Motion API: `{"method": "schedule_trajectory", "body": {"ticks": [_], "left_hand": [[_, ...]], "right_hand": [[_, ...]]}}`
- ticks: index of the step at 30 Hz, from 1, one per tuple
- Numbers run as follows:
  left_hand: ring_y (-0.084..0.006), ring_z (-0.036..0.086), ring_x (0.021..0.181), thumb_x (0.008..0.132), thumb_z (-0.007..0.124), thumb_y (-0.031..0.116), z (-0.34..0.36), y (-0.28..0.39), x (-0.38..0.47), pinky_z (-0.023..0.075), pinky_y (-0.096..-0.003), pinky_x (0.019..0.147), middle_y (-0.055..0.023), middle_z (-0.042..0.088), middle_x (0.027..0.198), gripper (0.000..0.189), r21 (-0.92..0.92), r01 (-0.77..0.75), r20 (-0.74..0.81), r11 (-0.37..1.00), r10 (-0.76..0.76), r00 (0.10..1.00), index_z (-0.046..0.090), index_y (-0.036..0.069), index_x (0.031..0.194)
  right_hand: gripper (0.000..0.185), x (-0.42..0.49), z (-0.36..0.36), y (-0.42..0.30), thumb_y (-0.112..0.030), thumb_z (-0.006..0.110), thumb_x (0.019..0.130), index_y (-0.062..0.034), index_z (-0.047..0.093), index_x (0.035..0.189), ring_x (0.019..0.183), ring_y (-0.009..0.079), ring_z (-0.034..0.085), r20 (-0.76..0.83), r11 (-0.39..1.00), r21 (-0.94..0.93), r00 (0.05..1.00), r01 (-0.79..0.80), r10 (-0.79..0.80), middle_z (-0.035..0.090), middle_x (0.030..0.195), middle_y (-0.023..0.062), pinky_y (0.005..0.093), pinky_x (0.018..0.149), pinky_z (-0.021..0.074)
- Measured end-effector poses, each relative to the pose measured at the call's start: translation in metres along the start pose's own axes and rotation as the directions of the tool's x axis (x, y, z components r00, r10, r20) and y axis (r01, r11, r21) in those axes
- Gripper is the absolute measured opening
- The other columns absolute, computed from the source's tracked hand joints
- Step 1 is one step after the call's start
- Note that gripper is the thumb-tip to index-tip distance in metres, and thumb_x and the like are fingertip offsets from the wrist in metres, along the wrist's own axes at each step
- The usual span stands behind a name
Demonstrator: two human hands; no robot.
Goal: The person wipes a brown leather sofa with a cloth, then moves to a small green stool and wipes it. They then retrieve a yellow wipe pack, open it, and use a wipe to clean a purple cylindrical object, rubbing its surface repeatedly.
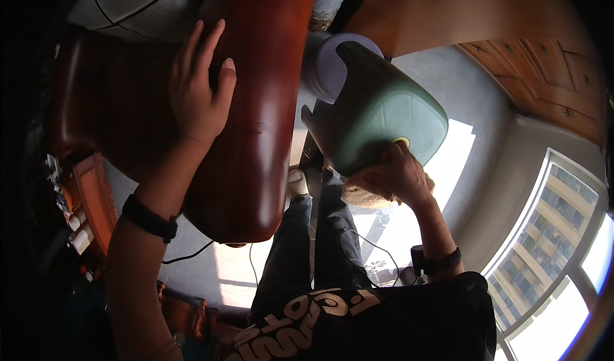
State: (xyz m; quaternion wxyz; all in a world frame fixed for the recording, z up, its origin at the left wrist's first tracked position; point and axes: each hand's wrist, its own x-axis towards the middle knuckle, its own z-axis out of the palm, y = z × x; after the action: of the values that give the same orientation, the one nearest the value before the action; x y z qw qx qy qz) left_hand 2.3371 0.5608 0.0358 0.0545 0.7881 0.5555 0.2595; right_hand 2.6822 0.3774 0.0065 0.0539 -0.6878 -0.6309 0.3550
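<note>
A green plastic stool is tipped on its side, with its legs towards the left and its seat facing right. My right hand grips the seat's edge, fingertips at a small yellow-rimmed hole. Bunched under that same hand is a beige cloth. My left hand holds nothing. Its fingers are spread over the glossy red-brown armrest of a leather sofa; whether the palm presses on it I cannot tell.
Behind the stool stands a round lavender plastic container. Grey cushions lie on the sofa. Thin cables run across the sunlit floor by my legs. Wooden cabinet doors and a window are on the right.
</note>
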Motion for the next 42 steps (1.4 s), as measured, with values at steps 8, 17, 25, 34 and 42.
{"method": "schedule_trajectory", "body": {"ticks": [8, 17, 25, 34, 42], "left_hand": [[-0.0373, 0.047, 0.129, 0.094, 0.051, 0.033, 0.007, -0.003, 0.000, 0.0375, -0.0466, 0.107, -0.0122, 0.043, 0.150, 0.049, -0.034, -0.014, -0.015, 0.999, 0.013, 1.000, 0.050, 0.030, 0.142], [-0.0355, 0.042, 0.135, 0.097, 0.046, 0.039, 0.007, -0.009, 0.000, 0.0324, -0.0466, 0.111, -0.0138, 0.041, 0.151, 0.048, -0.062, -0.004, 0.025, 0.998, 0.006, 1.000, 0.047, 0.028, 0.144], [-0.0327, 0.028, 0.145, 0.101, 0.038, 0.033, 0.007, -0.002, 0.001, 0.0256, -0.0472, 0.117, -0.0149, 0.032, 0.156, 0.049, -0.164, 0.072, 0.121, 0.984, -0.052, 0.991, 0.042, 0.020, 0.148], [-0.0277, 0.027, 0.147, 0.100, 0.033, 0.037, 0.003, -0.006, 0.001, 0.0205, -0.0434, 0.119, -0.0114, 0.035, 0.156, 0.057, -0.068, 0.091, 0.165, 0.994, -0.079, 0.983, 0.035, 0.009, 0.150], [-0.0301, 0.028, 0.146, 0.099, 0.034, 0.029, 0.002, -0.006, 0.003, 0.0227, -0.0460, 0.119, -0.0125, 0.036, 0.154, 0.054, -0.052, 0.043, 0.169, 0.998, -0.034, 0.985, 0.037, 0.009, 0.149]], "right_hand": [[0.054, -0.116, 0.029, -0.004, -0.039, 0.083, 0.067, -0.0038, 0.060, 0.099, 0.087, 0.0392, 0.065, 0.173, 0.999, -0.001, 0.984, -0.051, 0.050, 0.057, 0.101, 0.0189, 0.0467, 0.074, 0.0538], [0.059, 0.005, 0.192, 0.053, -0.043, 0.070, 0.073, 0.0012, 0.053, 0.109, 0.097, 0.0393, 0.067, 0.423, 0.986, -0.080, 0.890, -0.149, 0.169, 0.064, 0.108, 0.0242, 0.0460, 0.082, 0.0543], [0.058, 0.075, 0.260, 0.068, -0.033, 0.079, 0.051, -0.0059, 0.067, 0.101, 0.090, 0.0266, 0.070, 0.484, 0.963, -0.037, 0.838, -0.266, 0.250, 0.070, 0.092, 0.0133, 0.0358, 0.077, 0.0567], [0.037, 0.082, 0.278, 0.086, -0.025, 0.072, 0.048, -0.0050, 0.065, 0.078, 0.083, 0.0281, 0.068, 0.599, 0.967, -0.083, 0.764, -0.239, 0.240, 0.068, 0.087, 0.0143, 0.0363, 0.067, 0.0545], [0.047, 0.079, 0.210, 0.107, -0.040, 0.079, 0.068, -0.0091, 0.071, 0.102, 0.089, 0.0312, 0.069, 0.280, 0.947, 0.246, 0.950, -0.208, 0.136, 0.071, 0.092, 0.0145, 0.0388, 0.075, 0.0548]]}}
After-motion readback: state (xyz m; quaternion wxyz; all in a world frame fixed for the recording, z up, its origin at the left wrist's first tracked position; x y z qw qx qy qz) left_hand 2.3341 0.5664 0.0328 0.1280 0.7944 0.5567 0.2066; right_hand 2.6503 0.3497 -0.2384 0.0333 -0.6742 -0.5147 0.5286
